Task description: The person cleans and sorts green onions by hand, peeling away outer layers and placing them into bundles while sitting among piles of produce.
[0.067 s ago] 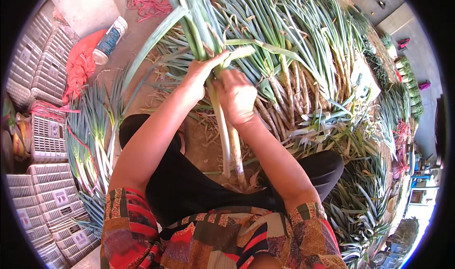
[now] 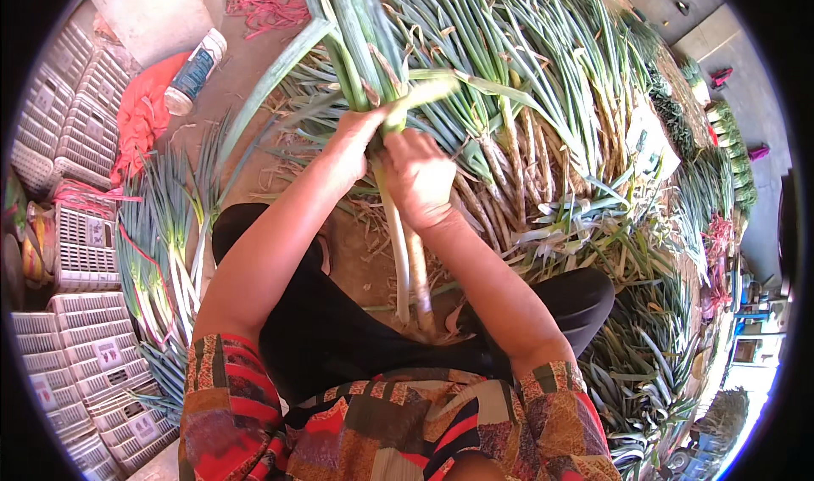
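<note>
My left hand [image 2: 354,146] grips a few long green onions [image 2: 398,252] where the pale stalks meet the green leaves, holding them upright over my lap. My right hand [image 2: 420,180] is closed on the same stalks just below, its fingers wrapped round an outer leaf. The white stalks and roots hang down toward my black trousers. The green tops fan up and away past my hands.
A big heap of green onions [image 2: 543,142] lies in front and to the right. A tied bundle [image 2: 165,260] lies at my left. White plastic crates [image 2: 76,345] stack along the left, with a bottle [image 2: 195,69] and an orange cloth [image 2: 140,120] beyond.
</note>
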Action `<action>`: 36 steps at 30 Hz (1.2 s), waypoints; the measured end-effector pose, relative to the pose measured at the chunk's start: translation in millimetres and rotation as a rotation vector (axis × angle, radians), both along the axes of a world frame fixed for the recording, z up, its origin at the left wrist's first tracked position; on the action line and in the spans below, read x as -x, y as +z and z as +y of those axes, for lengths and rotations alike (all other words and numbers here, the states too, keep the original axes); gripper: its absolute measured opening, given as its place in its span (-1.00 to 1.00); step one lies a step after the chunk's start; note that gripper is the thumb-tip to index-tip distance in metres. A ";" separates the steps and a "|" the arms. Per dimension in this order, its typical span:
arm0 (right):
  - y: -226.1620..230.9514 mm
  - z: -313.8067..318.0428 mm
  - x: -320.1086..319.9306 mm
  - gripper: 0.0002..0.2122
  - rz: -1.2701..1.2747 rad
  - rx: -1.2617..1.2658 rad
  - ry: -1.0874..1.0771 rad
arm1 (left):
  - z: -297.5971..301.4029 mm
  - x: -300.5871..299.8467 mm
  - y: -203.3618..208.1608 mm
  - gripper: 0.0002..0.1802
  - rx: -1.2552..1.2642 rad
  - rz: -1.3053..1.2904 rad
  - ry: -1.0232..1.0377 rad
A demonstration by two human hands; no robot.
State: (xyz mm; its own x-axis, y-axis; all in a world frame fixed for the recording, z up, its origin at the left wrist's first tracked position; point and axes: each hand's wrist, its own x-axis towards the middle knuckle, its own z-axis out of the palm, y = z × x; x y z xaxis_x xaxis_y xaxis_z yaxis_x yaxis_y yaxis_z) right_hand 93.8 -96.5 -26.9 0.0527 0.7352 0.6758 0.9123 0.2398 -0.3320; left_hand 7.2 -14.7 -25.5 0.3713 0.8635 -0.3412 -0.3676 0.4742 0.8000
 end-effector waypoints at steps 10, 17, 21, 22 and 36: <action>8.9 -64.0 -8.6 -0.87 -0.066 0.201 0.493 | -15.2 -12.6 6.3 -0.73 -0.030 -0.033 -0.086; 8.0 -90.5 -25.9 -0.84 -0.069 0.315 0.569 | -7.7 -16.3 7.5 -0.69 -0.018 0.078 0.030; 28.1 -89.2 -25.9 -0.84 -0.100 0.281 0.640 | 2.7 -7.6 12.1 -0.68 -0.006 0.045 0.038; 35.5 -92.6 -23.0 -0.85 -0.087 0.277 0.662 | 4.3 -5.5 13.7 -0.69 -0.010 0.013 0.042; 86.6 -91.3 -24.1 -0.94 1.292 0.555 0.637 | 67.5 49.8 -3.4 -0.72 -0.072 -0.229 0.389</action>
State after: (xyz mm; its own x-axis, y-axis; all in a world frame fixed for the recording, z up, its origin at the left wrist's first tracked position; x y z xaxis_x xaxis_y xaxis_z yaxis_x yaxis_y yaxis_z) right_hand 117.8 -187.9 59.6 -0.0424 0.9972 0.0617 -0.2600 0.0486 -0.9644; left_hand -42.6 52.8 -28.9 0.0732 0.9722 -0.2225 -0.6788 0.2120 0.7031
